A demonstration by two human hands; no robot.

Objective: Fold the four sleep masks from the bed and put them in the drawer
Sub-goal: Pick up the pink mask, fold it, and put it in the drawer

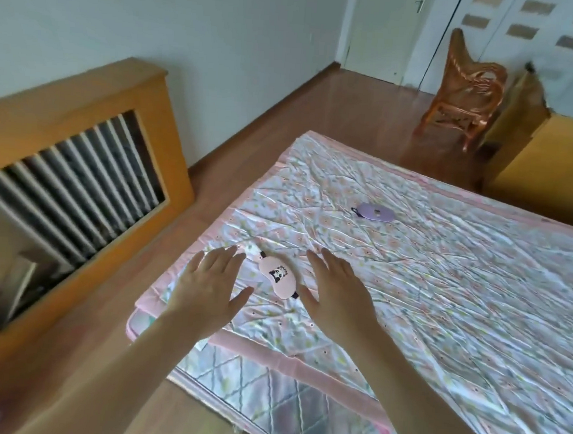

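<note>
Floral-quilted bed (443, 278) on wood floor (285, 122), wicker chair (463, 93) beyond its far corner; pink panda sleep mask (277, 276) near the bed's corner, between left hand (207, 284) and right hand (337, 293), both spread, empty; purple sleep mask (375, 212) mid-bed.

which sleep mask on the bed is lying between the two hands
The pink panda mask, lying flat between the open left hand and right hand. The purple mask lies farther up the bed.

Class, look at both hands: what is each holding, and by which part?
Nothing. The left hand and right hand are spread open on either side of the pink mask.
</note>
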